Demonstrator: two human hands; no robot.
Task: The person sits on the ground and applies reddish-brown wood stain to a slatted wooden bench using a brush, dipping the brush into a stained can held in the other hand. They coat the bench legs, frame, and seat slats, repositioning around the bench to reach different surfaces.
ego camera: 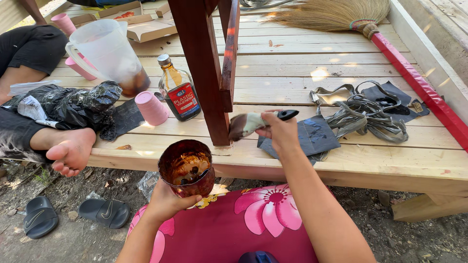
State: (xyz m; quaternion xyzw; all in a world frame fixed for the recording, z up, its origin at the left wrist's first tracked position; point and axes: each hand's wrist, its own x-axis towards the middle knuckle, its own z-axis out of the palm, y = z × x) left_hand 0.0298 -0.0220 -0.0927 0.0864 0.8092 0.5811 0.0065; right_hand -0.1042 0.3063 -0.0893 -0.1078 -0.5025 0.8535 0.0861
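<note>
From the head camera, the right hand [282, 130] is gripping a paintbrush [258, 122] by its dark handle, fingers curled tight about it; the brush's stained bristles are pointing left and sitting just beside the lower end of a dark red-brown wooden post [202, 73], though whether they are touching the wood is hard to tell; the left hand [168, 200] is cupping a varnish-stained cup [186, 166] from below, holding it upright in front of the edge of the wooden platform [292, 160], with brown liquid showing inside.

The post is standing on the platform's pale planks; just to its left a glass bottle of brown varnish [179, 90] with a red label is standing upright, with a pink cup [151, 108] lying tilted beside it and a clear plastic pitcher [108, 53] behind; a crumpled black plastic bag [73, 106] is lying further left, next to another person's bare foot [72, 151]; to the right of the post a dark sheet [314, 135] is lying flat beside a tangle of grey straps [363, 117]; a straw broom [341, 14] with a red handle is resting along the far right side; black sandals [73, 214] are lying on the ground below.
</note>
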